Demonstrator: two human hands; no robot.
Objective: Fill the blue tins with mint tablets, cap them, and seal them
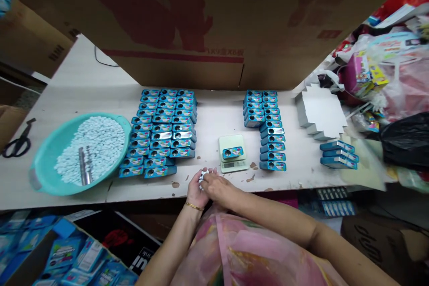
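Observation:
My left hand (197,191) is palm up at the table's front edge, cupped around a small heap of white mints (203,174). Bent over that palm, my right hand (217,188) has its fingers pinched together at the mints; its fingertips are partly hidden. Just beyond my hands stands a small pale kitchen scale (232,166), with a blue tin (232,152) on its plate. To the left, a turquoise basin (42,161) holds many more mints and a metal scoop (85,167).
Rows of blue tins (159,136) stand left of the scale, more tins (272,138) to its right. Farther right are stacked white trays or cartons (323,111) and several loose tins (340,154). A large cardboard box (214,22) walls off the back. Scissors (18,143) lie far left.

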